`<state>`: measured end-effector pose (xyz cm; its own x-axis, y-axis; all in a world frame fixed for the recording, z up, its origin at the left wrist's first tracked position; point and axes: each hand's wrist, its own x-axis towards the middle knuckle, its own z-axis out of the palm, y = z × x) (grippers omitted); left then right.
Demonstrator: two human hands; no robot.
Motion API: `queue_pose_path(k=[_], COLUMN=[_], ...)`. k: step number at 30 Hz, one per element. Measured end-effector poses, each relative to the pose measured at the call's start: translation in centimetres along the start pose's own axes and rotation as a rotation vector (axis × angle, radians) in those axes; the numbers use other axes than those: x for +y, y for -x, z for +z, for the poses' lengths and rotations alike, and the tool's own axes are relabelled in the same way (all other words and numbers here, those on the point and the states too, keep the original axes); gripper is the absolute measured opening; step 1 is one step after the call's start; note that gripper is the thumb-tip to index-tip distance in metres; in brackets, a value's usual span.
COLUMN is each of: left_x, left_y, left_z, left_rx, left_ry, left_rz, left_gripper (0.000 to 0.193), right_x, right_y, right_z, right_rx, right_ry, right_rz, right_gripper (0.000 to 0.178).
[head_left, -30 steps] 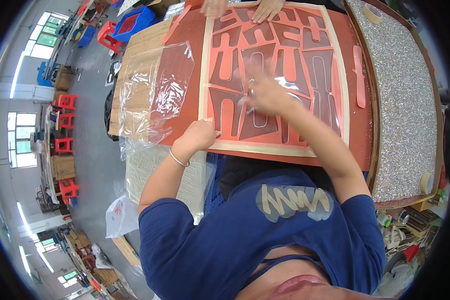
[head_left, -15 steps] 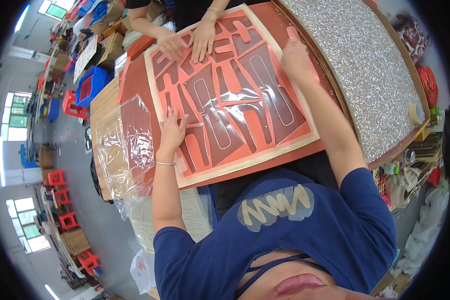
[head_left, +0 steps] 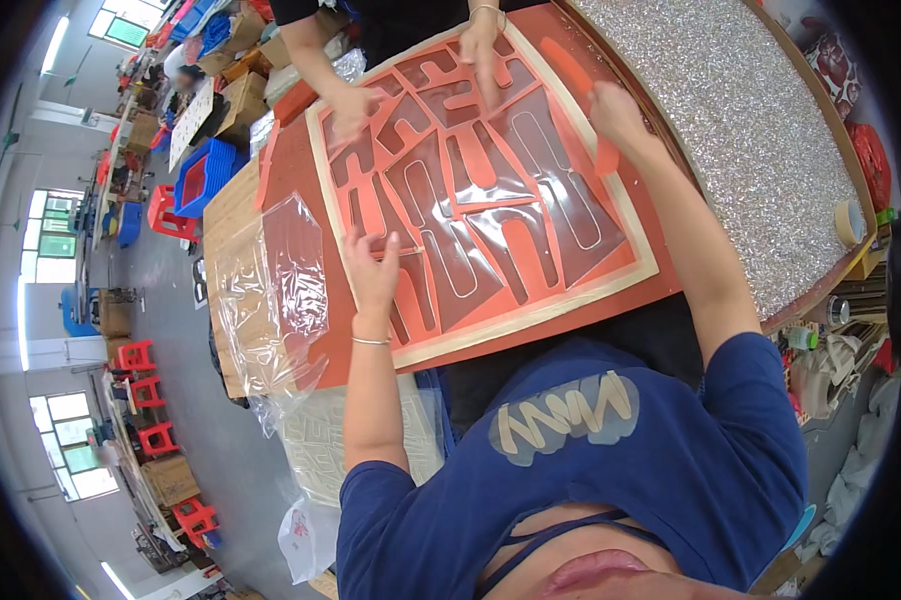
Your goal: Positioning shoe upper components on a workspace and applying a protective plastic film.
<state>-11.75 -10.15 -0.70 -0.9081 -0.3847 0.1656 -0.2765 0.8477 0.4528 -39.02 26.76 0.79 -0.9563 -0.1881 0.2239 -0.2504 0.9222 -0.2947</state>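
Note:
On the table lies a cream-edged frame around an orange-red sheet with cut-out shapes and glossy, dark clear panels with pale loop outlines. My left hand, a thin bracelet at its wrist, is over the frame's near left part with fingers spread; it grips nothing. Beside the right edge, my right hand is closed on an orange-red strip. Across the table, a co-worker's hands are over the far part of the sheet, one with a finger pointing down at it.
A board covered in silver glitter rises along the right, with a tape roll at its near corner. Crumpled clear film covers the table's left part. Blue crates and red stools stand beyond the left edge.
My left hand has lifted from the sheet, its fingers more curled. The strip in my right hand has swung to a different angle. The co-worker's hands have moved apart. The whole view has shifted slightly.

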Motion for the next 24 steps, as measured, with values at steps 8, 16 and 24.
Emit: queue_pose_path(k=[8,16,24], left_x=[15.0,15.9,16.9], left_y=[-4.1,-5.6,-8.0], left_z=[6.8,8.7,10.5], left_rx=[-0.045,-0.239,0.068], left_ry=[0.056,0.119,0.116], left_rz=[0.581,0.38,0.637], left_gripper=[0.057,0.053,0.013], right_x=[-5.6,-5.5,-5.8], right_y=[8.2,8.1,7.4], right_z=[-0.2,2.6,2.5], right_rx=[-0.347,-0.275,-0.301], right_ry=[-0.978,-0.976,-0.989], right_rz=[0.113,0.018,0.008], right_gripper=[0.04,0.032,0.031])
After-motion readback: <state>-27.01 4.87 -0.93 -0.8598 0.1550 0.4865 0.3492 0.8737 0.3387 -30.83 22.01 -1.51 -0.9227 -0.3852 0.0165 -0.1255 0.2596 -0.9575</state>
